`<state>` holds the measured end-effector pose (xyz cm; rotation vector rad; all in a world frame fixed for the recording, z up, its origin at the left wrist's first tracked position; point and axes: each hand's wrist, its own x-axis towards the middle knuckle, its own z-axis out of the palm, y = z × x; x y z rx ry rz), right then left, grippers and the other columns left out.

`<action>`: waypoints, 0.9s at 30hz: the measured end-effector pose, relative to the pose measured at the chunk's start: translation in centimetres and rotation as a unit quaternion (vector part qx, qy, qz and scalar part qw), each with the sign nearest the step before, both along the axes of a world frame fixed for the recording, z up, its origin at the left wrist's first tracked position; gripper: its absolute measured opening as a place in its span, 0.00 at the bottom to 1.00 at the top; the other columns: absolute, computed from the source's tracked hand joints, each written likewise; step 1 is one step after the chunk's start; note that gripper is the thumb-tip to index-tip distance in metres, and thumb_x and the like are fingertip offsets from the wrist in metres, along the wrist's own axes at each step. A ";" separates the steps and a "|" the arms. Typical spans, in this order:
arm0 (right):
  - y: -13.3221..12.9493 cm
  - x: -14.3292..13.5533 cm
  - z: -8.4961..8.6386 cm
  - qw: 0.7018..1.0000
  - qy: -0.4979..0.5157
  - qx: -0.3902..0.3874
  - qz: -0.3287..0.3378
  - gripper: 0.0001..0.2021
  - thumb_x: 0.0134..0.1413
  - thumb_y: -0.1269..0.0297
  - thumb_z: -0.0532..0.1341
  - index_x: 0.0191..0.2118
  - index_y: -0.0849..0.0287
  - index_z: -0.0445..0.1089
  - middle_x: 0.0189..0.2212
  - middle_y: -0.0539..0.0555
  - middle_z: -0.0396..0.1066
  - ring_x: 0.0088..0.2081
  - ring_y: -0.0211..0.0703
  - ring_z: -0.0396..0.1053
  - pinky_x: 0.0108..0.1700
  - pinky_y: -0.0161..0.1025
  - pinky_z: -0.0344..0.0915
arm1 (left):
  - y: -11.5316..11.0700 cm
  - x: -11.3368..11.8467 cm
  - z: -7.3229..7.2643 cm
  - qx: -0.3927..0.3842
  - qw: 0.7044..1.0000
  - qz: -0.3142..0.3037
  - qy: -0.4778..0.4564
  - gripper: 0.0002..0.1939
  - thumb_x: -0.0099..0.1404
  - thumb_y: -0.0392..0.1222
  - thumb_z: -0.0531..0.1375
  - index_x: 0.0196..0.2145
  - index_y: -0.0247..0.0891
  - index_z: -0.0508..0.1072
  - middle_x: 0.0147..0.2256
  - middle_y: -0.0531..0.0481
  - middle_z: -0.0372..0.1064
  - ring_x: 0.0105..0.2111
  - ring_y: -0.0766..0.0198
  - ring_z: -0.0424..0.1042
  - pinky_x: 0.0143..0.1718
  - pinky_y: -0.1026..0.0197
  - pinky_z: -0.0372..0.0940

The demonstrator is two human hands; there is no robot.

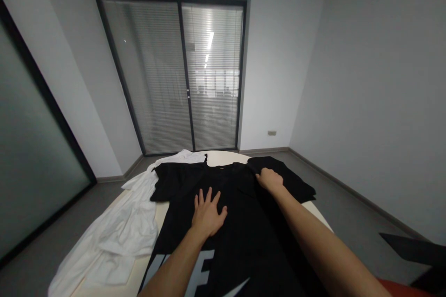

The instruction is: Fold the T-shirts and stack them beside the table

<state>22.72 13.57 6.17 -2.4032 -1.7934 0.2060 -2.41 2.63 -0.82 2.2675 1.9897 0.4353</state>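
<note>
A black T-shirt (237,213) with large pale lettering lies spread over the table, its collar toward the far edge. My left hand (209,213) rests on the shirt's chest, fingers spread and palm down. Near the right shoulder of the shirt, my right hand (271,179) is closed, its fingers pinching the black cloth. Dark fabric around the right sleeve is bunched and hard to tell apart from the shirt's body. The tips of the right fingers are partly hidden.
A crumpled white garment (128,227) covers the table's left side. The pale tabletop (226,158) shows along its rounded far edge. Beyond stand glazed panels with blinds (212,79) and a wall socket (272,133). A dark object (414,248) juts in at lower right.
</note>
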 end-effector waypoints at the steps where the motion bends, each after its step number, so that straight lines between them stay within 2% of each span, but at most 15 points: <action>1: -0.1 -0.1 0.0 1.000 0.000 0.000 -0.001 0.19 0.65 0.55 0.56 0.49 0.66 0.75 0.49 0.70 0.74 0.51 0.59 0.74 0.49 0.48 0.69 | 0.0 0.0 0.0 0.001 1.000 -0.001 -0.001 0.34 0.67 0.59 0.51 0.67 0.46 0.60 0.70 0.46 0.47 0.70 0.36 0.41 0.68 0.38 0.40; 7: 0.1 0.2 0.2 1.000 0.006 0.015 -0.022 0.21 0.68 0.58 0.51 0.55 0.70 0.67 0.51 0.74 0.72 0.53 0.59 0.73 0.50 0.48 0.67 | 0.0 -0.1 -0.1 0.010 1.000 -0.005 -0.004 0.34 0.67 0.60 0.51 0.67 0.47 0.60 0.70 0.46 0.48 0.69 0.36 0.41 0.67 0.37 0.40; 9: 0.3 0.4 0.2 1.000 0.012 0.008 -0.026 0.24 0.65 0.56 0.54 0.58 0.71 0.62 0.51 0.74 0.71 0.53 0.60 0.72 0.50 0.49 0.67 | 0.0 -0.1 -0.1 0.013 1.000 -0.007 -0.003 0.34 0.67 0.59 0.51 0.68 0.47 0.59 0.70 0.46 0.48 0.70 0.36 0.41 0.67 0.38 0.40; 12: 0.6 0.8 0.3 0.999 0.030 -0.022 -0.010 0.33 0.59 0.53 0.60 0.62 0.72 0.55 0.53 0.73 0.70 0.54 0.61 0.71 0.51 0.48 0.67 | 0.0 0.0 -0.1 0.015 1.000 -0.010 0.000 0.33 0.67 0.58 0.52 0.68 0.48 0.59 0.70 0.47 0.48 0.70 0.38 0.41 0.68 0.39 0.39; 15: 0.7 1.3 0.4 0.997 0.041 -0.056 0.030 0.37 0.55 0.56 0.63 0.63 0.74 0.51 0.52 0.73 0.70 0.54 0.61 0.71 0.50 0.47 0.66 | 0.0 0.0 0.1 0.005 1.000 -0.013 0.003 0.33 0.67 0.57 0.52 0.67 0.50 0.59 0.70 0.48 0.47 0.70 0.40 0.41 0.68 0.39 0.39; 19: 0.1 2.2 0.4 0.997 0.034 -0.040 0.065 0.30 0.54 0.65 0.64 0.60 0.68 0.56 0.49 0.70 0.72 0.50 0.57 0.73 0.47 0.43 0.66 | 0.5 -0.3 0.3 -0.009 1.000 -0.017 0.008 0.32 0.68 0.59 0.50 0.67 0.50 0.60 0.70 0.48 0.46 0.70 0.40 0.41 0.68 0.39 0.38; 22: -0.3 2.7 0.1 0.995 0.035 -0.004 0.098 0.25 0.56 0.63 0.65 0.56 0.59 0.59 0.48 0.63 0.73 0.48 0.53 0.74 0.45 0.40 0.64 | 1.2 -1.0 0.4 -0.017 0.999 -0.024 0.020 0.32 0.69 0.59 0.49 0.68 0.49 0.59 0.71 0.48 0.46 0.70 0.40 0.41 0.68 0.40 0.40; 24: -0.6 2.9 -0.2 0.991 0.044 0.008 0.127 0.20 0.56 0.62 0.65 0.53 0.57 0.62 0.44 0.59 0.75 0.45 0.50 0.74 0.43 0.39 0.64 | 1.7 -1.4 0.7 -0.018 0.999 -0.031 0.033 0.32 0.69 0.59 0.49 0.68 0.49 0.58 0.70 0.47 0.46 0.70 0.39 0.43 0.67 0.39 0.41; 27: -0.8 3.0 -0.6 0.985 0.060 0.006 0.162 0.13 0.55 0.65 0.66 0.46 0.56 0.69 0.41 0.56 0.75 0.44 0.47 0.74 0.42 0.36 0.63 | 2.1 -1.4 1.5 -0.013 0.998 -0.042 0.050 0.32 0.70 0.57 0.49 0.67 0.46 0.60 0.70 0.44 0.48 0.69 0.38 0.44 0.66 0.36 0.41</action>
